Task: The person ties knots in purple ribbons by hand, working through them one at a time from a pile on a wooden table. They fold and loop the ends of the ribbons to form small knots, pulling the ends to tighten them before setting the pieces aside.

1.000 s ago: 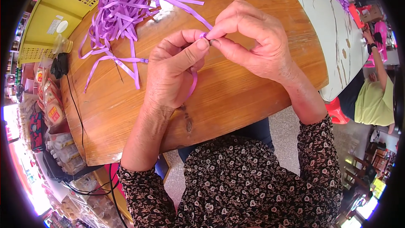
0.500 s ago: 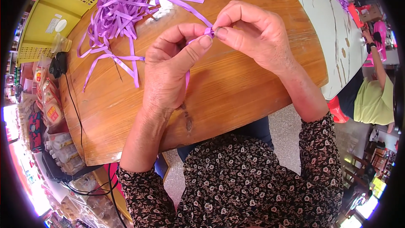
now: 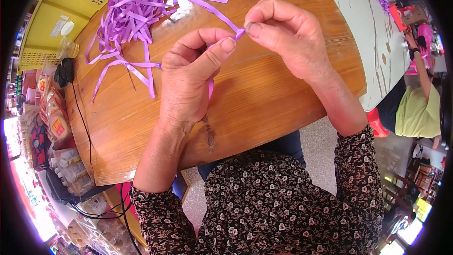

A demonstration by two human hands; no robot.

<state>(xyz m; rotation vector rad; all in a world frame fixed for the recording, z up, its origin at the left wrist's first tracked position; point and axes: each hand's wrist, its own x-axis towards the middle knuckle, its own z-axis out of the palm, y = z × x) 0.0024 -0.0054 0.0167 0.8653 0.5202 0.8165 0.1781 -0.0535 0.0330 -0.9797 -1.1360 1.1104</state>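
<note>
Between my left hand's (image 3: 196, 59) thumb and forefinger is a narrow purple ribbon (image 3: 220, 15). It runs back toward a tangled heap of purple ribbons (image 3: 134, 14), and a folded or knotted bit (image 3: 240, 33) stands out just past the thumb tip. Another length of that ribbon hangs below the left palm. Right beside the knot, my right hand (image 3: 288, 35) is closed in a pinch; whatever its fingertips hold is too small or hidden to name. Loose ribbon ends and a thin dark needle-like piece (image 3: 131, 76) lie left of my left hand.
All this is over a wooden table (image 3: 264, 108). A yellow plastic basket (image 3: 71, 12) stands far left, near a clear cup (image 3: 70, 49) and a black cable (image 3: 84, 123). To the right are a white marbled table (image 3: 373, 47) and another person in a light-green top (image 3: 417, 113).
My right fingertips have shifted slightly right, away from the left thumb. The purple knot, earlier partly covered between both hands' fingertips, now shows more plainly.
</note>
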